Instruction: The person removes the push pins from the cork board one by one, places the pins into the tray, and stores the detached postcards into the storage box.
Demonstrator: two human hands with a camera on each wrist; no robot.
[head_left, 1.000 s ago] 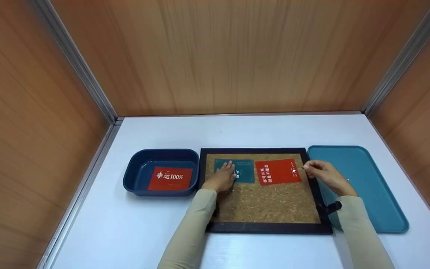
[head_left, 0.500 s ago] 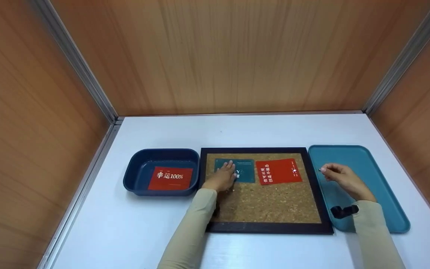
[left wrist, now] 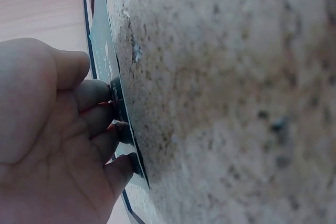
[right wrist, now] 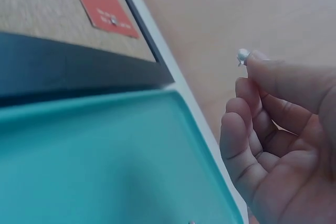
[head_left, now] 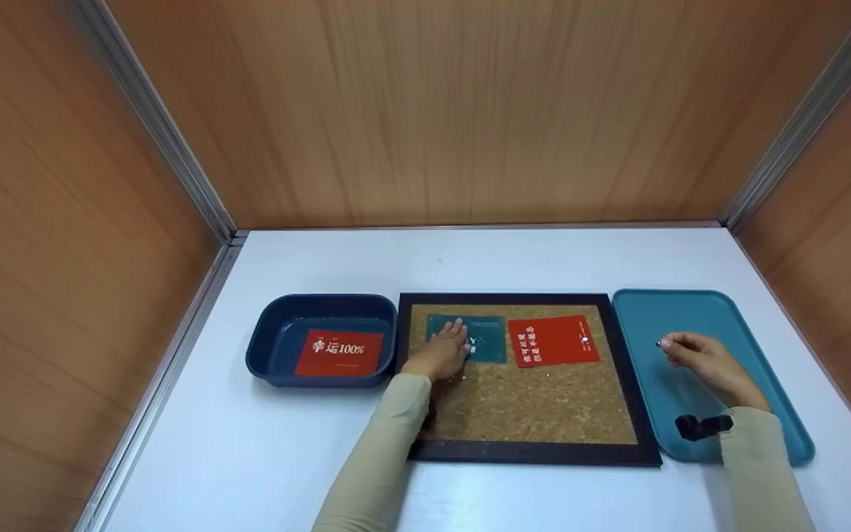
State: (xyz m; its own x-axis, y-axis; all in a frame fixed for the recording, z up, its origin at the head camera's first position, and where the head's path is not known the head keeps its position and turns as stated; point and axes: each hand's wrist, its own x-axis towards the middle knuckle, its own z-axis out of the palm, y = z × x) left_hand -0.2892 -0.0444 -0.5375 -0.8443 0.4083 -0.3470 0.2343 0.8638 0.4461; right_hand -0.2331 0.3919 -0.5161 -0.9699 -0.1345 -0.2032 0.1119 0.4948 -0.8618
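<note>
Head view — “幸运100%” on red card (head_left: 339,358), left hand (head_left: 439,355) touching teal card (head_left: 488,336)

2 cards (head_left: 554,341) on corkbd (head_left: 536,406), 3rd card (head_left: 339,362) in bin (head_left: 285,332) L, tray (head_left: 680,310) R

glare pales the white table (head_left: 484,491) while the cork (left wrist: 231,87) blurs in the left wrist view.

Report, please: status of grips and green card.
Left grip: resting on green card. Right grip: pinching small silvery object above tray. Green card on corkboard, partly covered by left grip.
</note>
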